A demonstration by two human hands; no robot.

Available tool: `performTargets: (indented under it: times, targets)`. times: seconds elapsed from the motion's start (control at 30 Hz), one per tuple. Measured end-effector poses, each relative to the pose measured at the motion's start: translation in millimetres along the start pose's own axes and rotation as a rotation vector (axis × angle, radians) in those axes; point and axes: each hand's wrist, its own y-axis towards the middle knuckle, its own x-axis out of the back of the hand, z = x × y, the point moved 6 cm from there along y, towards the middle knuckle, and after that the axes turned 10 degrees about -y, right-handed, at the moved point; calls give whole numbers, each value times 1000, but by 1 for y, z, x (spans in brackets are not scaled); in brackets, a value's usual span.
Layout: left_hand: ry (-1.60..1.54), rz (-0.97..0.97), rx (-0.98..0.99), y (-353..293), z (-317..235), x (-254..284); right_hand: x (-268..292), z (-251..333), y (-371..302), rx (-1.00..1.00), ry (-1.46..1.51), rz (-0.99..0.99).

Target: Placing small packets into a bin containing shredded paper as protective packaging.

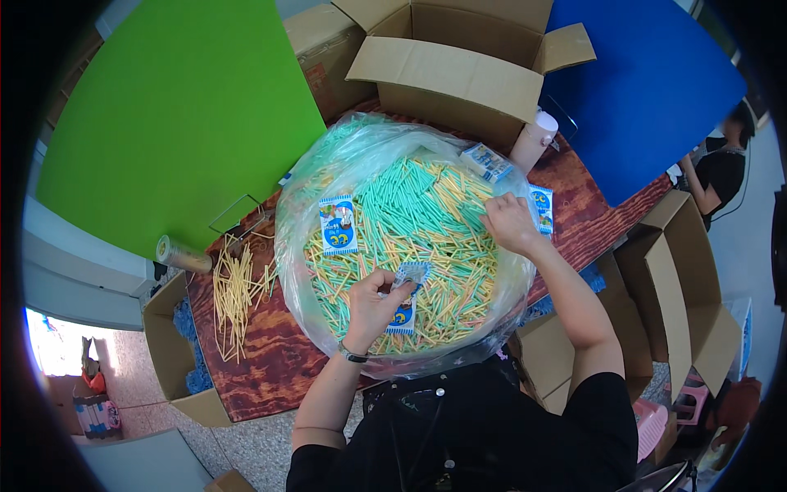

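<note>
A large clear plastic bag point(299, 283), its mouth spread wide, is full of thin pastel sticks point(399, 197) in green, yellow and pink. Over the near part of the pile, my left hand point(375, 310) grips the edge of a small blue-and-white packet point(402, 320). My right hand point(510, 221) rests at the pile's right edge with its fingers curled down; what they hold, if anything, is hidden. One similar packet point(338, 225) lies on the sticks at the left. Another packet point(541, 207) is beyond the bag's right rim, and a small printed bundle point(487, 162) lies at the far right rim.
Loose pale yellow sticks point(233, 299) lie on the red wood-patterned table point(270, 381), near a cylindrical tub point(182, 253). Behind the bag stand an open carton point(455, 74) and a pink bottle point(534, 139). Green point(180, 123) and blue point(643, 90) panels flank it. At right are cartons point(680, 287) and a person point(721, 168).
</note>
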Motion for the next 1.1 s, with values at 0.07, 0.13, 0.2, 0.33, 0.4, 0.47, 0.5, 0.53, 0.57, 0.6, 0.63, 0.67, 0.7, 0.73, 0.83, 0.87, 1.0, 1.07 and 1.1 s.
performTargets:
  times: [0.07,0.13,0.2,0.33,0.4,0.47,0.5,0.53,0.57,0.6,0.63,0.67,0.7,0.73,0.83,0.87,1.0,1.07,1.1]
  targets:
    - [22,-10,8,0,1,3,8,-5,2,-2,266,59]
    - [45,-18,18,1,0,3,14,-3,1,-6,532,121]
    - [-75,2,-14,3,-8,-2,18,17,-2,16,1277,257]
    - [-321,66,6,27,-37,-25,29,51,-15,22,1459,468]
    - [-537,190,-82,43,-51,-40,36,73,-22,88,1475,682]
    - [-488,285,-35,46,-38,-45,38,83,-25,33,1589,728]
    - [-440,388,12,47,-31,-51,32,85,-26,13,1666,772]
    - [-439,388,9,46,-26,-51,26,87,-27,-6,1742,815]
    - [-428,372,18,44,-24,-50,22,87,-29,-6,1744,813]
    - [-417,355,27,42,-22,-49,17,87,-31,5,1694,814]
    - [-416,356,25,38,-23,-48,15,85,-33,17,1643,814]
    - [-400,247,-41,37,-27,-38,21,82,-33,24,1642,817]
    - [-382,135,-108,36,-30,-26,34,72,-30,39,1448,705]
    - [-379,127,-111,34,-28,-20,50,62,-26,54,1255,593]
    - [111,-48,-403,19,-39,-5,114,60,-10,182,942,458]
    - [114,-57,-399,16,-36,-2,135,67,-6,298,695,367]
    - [239,-115,-522,12,-39,-4,170,92,0,495,291,188]
    - [268,-130,-549,10,-41,-4,173,98,3,513,200,228]
    - [289,-138,-564,9,-42,-4,171,101,4,527,113,268]
